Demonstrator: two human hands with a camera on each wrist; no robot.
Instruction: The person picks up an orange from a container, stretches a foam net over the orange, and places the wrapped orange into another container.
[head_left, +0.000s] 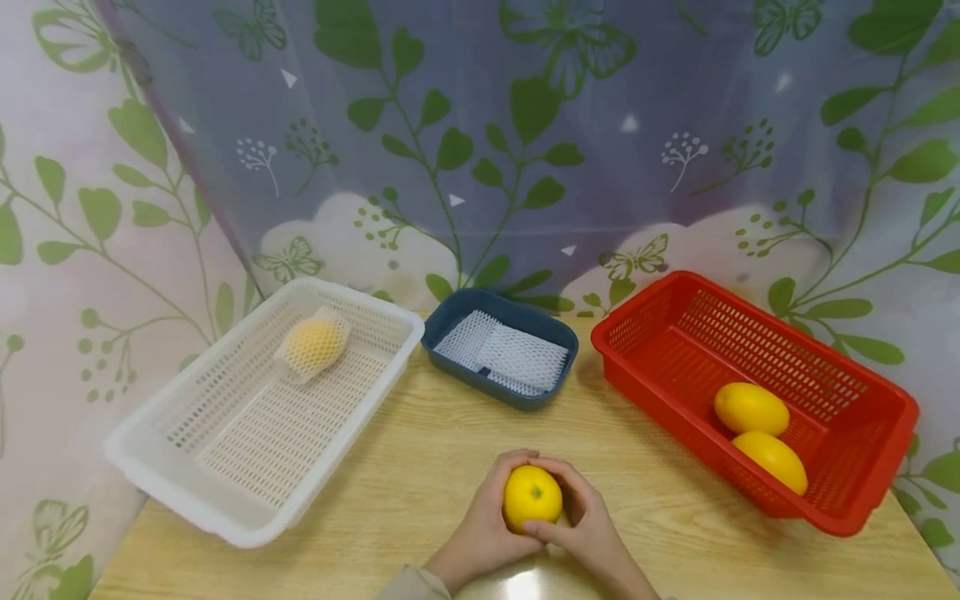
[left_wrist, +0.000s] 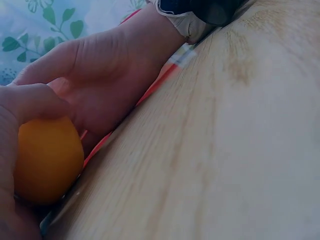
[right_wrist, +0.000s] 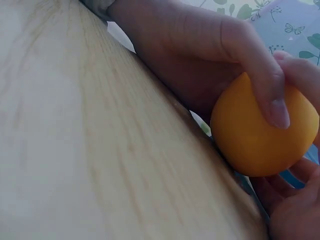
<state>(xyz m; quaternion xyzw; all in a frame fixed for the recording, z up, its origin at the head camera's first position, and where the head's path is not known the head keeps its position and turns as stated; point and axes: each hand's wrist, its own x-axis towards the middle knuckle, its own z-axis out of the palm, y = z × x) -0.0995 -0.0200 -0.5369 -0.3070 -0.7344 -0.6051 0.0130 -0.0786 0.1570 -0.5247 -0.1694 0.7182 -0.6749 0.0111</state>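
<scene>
A yellow lemon [head_left: 532,497] is held between both hands low in the middle of the head view, its stem end facing up. My left hand [head_left: 487,523] grips its left side, fingers curled round it. On the other side my right hand [head_left: 592,527] also holds it, the thumb pressed across its near face. In the left wrist view the lemon [left_wrist: 49,161] shows close over the tabletop, partly covered by fingers. The right wrist view shows a thumb lying on the lemon [right_wrist: 250,145].
A white basket [head_left: 345,433] at left holds a lemon in a foam net [head_left: 313,343]. Behind the hands, a dark blue tray [head_left: 517,402] contains white foam nets [head_left: 517,346]. The red basket [head_left: 652,400] at right holds two bare lemons [head_left: 752,408]. A patterned curtain [head_left: 465,167] hangs behind the wooden table [head_left: 405,467].
</scene>
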